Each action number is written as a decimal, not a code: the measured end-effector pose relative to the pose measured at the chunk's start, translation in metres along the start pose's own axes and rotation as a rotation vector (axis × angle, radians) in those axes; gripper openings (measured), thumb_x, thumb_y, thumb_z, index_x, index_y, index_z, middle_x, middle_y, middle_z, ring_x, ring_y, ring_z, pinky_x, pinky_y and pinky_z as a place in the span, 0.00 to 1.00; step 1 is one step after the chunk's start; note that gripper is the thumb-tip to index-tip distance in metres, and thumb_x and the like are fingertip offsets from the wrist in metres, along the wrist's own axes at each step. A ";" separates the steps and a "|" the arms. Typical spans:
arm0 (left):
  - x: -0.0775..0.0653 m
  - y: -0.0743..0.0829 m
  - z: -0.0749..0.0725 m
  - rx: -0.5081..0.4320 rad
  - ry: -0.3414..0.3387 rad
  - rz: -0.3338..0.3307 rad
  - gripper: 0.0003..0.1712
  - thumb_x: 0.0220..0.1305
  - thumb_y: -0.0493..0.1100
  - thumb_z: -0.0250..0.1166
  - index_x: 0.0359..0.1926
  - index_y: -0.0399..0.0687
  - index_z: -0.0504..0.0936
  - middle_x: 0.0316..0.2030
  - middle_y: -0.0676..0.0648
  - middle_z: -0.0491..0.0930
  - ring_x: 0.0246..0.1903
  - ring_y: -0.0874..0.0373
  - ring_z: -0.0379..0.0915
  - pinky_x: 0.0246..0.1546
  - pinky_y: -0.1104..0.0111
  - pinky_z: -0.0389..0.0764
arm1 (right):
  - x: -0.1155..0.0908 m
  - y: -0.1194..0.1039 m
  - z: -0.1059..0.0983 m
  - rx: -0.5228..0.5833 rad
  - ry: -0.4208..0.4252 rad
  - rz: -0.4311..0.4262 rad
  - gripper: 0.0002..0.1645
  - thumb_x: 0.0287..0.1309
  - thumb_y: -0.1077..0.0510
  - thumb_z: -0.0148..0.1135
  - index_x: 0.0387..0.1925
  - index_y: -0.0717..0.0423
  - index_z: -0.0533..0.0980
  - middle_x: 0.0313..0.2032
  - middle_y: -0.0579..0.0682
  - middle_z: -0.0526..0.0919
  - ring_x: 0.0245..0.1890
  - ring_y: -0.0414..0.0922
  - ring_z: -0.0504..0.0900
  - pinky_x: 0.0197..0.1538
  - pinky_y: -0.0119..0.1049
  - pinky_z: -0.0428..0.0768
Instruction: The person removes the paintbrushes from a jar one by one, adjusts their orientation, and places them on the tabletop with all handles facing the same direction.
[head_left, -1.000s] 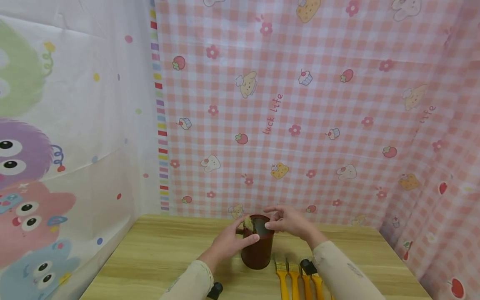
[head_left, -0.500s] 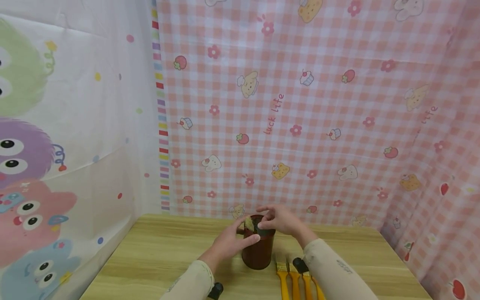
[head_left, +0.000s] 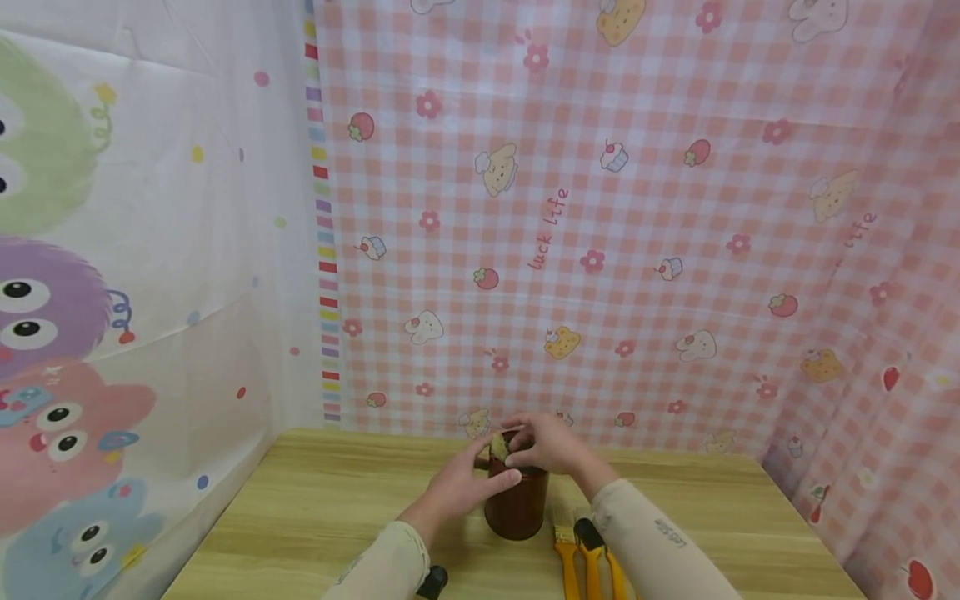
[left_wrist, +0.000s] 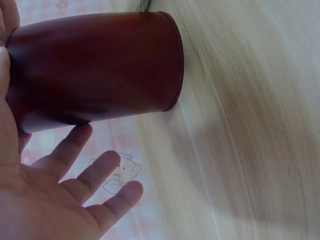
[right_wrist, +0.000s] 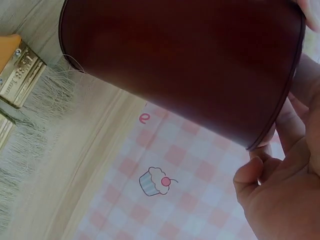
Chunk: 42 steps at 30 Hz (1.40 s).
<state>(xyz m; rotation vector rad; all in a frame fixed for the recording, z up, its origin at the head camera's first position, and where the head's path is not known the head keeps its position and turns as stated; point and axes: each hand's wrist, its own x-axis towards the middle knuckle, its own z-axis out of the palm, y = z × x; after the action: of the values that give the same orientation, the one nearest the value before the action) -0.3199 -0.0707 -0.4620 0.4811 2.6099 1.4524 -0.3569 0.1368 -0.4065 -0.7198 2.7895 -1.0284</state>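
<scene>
A dark red-brown cylindrical cup stands upright on the wooden table, with a tuft of tan bristles showing at its mouth. My left hand holds the cup near the rim from the left, thumb across the front. In the left wrist view, several of its fingers spread beside the cup wall. My right hand reaches over the rim from the right, its fingertips by the bristles. In the right wrist view, its fingers bend at the rim. What they touch inside the cup is hidden.
Several flat paintbrushes with orange handles lie right of the cup, bristles pointing away, partly covered by my right sleeve. A black wrist device sits by my left sleeve. Pink checked cloth hangs right behind the table.
My right hand has moved left across the cup's mouth, closer to the bristles and my left hand. The cup and left hand have hardly moved.
</scene>
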 end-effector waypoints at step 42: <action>-0.005 0.004 -0.001 -0.029 -0.002 0.013 0.48 0.70 0.71 0.67 0.84 0.70 0.60 0.81 0.43 0.65 0.71 0.39 0.74 0.60 0.33 0.80 | 0.002 0.002 -0.014 0.146 0.156 -0.008 0.42 0.66 0.61 0.75 0.78 0.46 0.70 0.38 0.50 0.91 0.33 0.42 0.86 0.38 0.38 0.86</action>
<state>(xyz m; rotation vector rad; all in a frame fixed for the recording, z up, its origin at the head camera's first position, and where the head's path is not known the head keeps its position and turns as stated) -0.3143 -0.0708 -0.4583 0.4972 2.5854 1.4912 -0.3624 0.1455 -0.3965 -0.6605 2.8011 -1.3284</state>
